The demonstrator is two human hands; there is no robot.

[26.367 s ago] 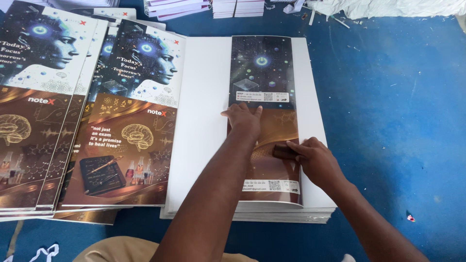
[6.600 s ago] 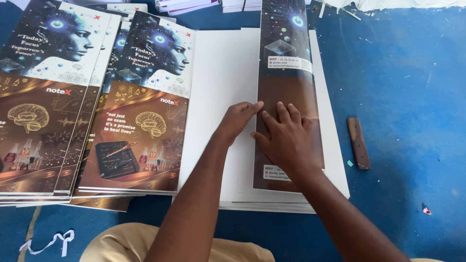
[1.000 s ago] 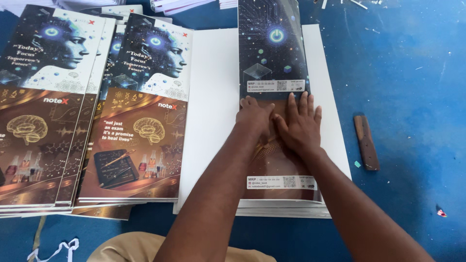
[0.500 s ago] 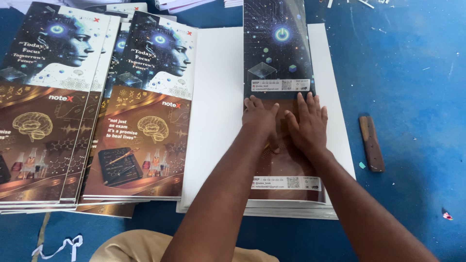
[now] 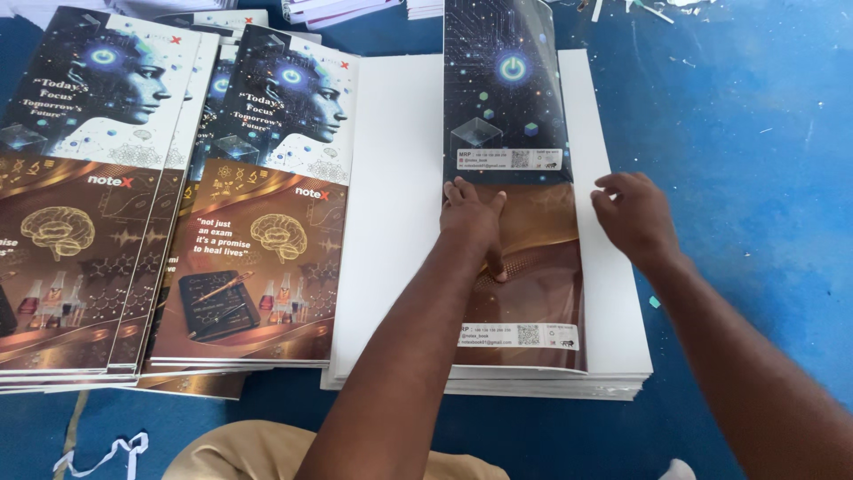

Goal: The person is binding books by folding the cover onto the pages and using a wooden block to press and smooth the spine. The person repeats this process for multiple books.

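left hand (image 5: 474,220) lies flat and open on the long glossy dark-and-brown folded cover sheet (image 5: 515,222), atop the white paper stack (image 5: 391,222) on the blue floor (image 5: 755,178). right hand (image 5: 635,216) hovers open, empty, off its right edge. one-handed pressure could let the sheet skew. the stack's depth is hard to make out.

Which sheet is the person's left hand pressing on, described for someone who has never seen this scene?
On the blue floor lies a stack of white sheets, right of the piles of printed covers. On its right half lies a narrow folded printed sheet, under the left hand. Unlike its neighbours it is a slim strip, dark circuit pattern above, brown below, with no head or brain picture.
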